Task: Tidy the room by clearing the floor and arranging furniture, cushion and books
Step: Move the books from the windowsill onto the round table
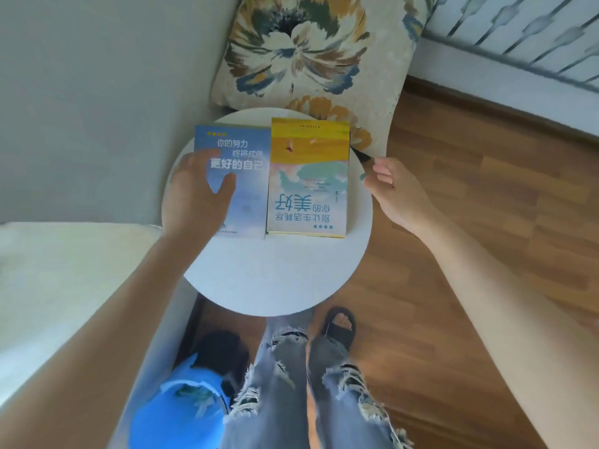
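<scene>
Two books lie side by side on a small round white table (275, 277). The blue book (246, 176) is on the left, the yellow and pastel book (309, 176) on the right, their edges touching. My left hand (197, 192) rests on the blue book's left part with fingers spread and straight. My right hand (395, 192) hovers at the table's right rim, fingers loosely curled, holding nothing, a short gap from the yellow book. A floral cushion (311, 53) stands just behind the table.
A white sofa or bed edge (64, 286) borders the table on the left, a grey wall (81, 92) behind it. Wooden floor (486, 222) spreads to the right. My legs in ripped jeans and black sandals stand below the table beside a blue object (181, 413).
</scene>
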The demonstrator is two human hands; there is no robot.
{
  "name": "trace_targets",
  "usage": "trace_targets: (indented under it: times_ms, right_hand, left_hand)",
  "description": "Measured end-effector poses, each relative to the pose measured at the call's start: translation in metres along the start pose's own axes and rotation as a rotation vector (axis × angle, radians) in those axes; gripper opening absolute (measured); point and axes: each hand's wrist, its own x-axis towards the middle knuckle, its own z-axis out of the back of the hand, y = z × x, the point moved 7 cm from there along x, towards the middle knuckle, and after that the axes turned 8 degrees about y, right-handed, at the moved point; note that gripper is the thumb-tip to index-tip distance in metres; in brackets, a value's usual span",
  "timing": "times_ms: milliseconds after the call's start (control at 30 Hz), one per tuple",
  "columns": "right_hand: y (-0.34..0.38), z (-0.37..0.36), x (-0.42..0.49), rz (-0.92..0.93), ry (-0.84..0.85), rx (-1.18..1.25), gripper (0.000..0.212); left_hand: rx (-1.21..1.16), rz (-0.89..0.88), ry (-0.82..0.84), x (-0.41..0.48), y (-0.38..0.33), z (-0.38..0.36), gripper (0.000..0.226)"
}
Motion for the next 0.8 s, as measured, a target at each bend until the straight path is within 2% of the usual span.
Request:
trace_targets:
  times_ms: [167, 267, 400, 533, 667, 800]
  right_hand:
    - [-0.016, -0.022, -0.008, -0.065, 0.018, 0.085, 0.067]
    - [-0.018, -0.026, -0.016, -0.049, 0.035, 0.094, 0.054]
    - [-0.02, -0.033, -0.017, -0.048, 0.044, 0.115, 0.055]
    - [-0.031, -0.04, -0.002, -0.067, 0.012, 0.139, 0.044]
    - [-0.034, -0.052, 0.006, -0.084, -0.019, 0.213, 0.052]
    - [-0.04, -0.057, 0.009, -0.108, -0.064, 0.252, 0.06]
  left_hand:
    - [-0.014, 0.114, -0.047, -0.036, 0.042, -0.003, 0.047]
    - [-0.026, 0.19, -0.057, -0.048, 0.063, -0.005, 0.052]
    - [-0.039, 0.329, -0.02, -0.058, 0.095, -0.013, 0.061]
    - [-0.065, 0.445, 0.003, -0.059, 0.122, -0.028, 0.07]
    - [-0.102, 0.547, 0.093, -0.056, 0.143, -0.049, 0.082]
    - [-0.128, 0.551, 0.152, -0.053, 0.148, -0.064, 0.083]
